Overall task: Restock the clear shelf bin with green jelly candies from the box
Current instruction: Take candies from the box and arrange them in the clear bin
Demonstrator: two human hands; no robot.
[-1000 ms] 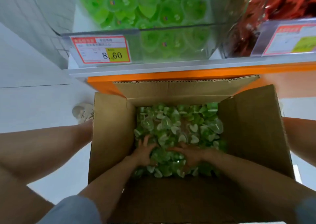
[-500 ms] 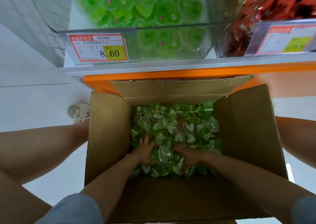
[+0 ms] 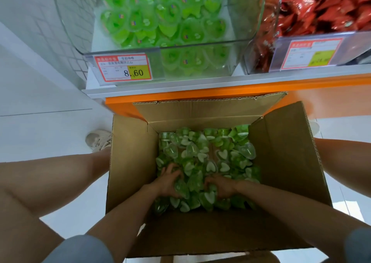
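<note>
Both hands, left [image 3: 169,183] and right [image 3: 219,186], cupped inward around a heap of jellies [image 3: 192,184] in the box [image 3: 130,162], likely to scoop a batch; bin [image 3: 200,48] up ahead.

white tiled floor [image 3: 46,126] with thin dark grout lines, pale gridded wall [image 3: 36,21] at upper left, shelf [image 3: 200,86] with a silver edge over an orange band, neighbouring clear bin of red packets [image 3: 321,7], soft even indoor light

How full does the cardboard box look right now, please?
Partly full: green jelly candies cover the bottom of the cardboard box, well below its rim.
</note>
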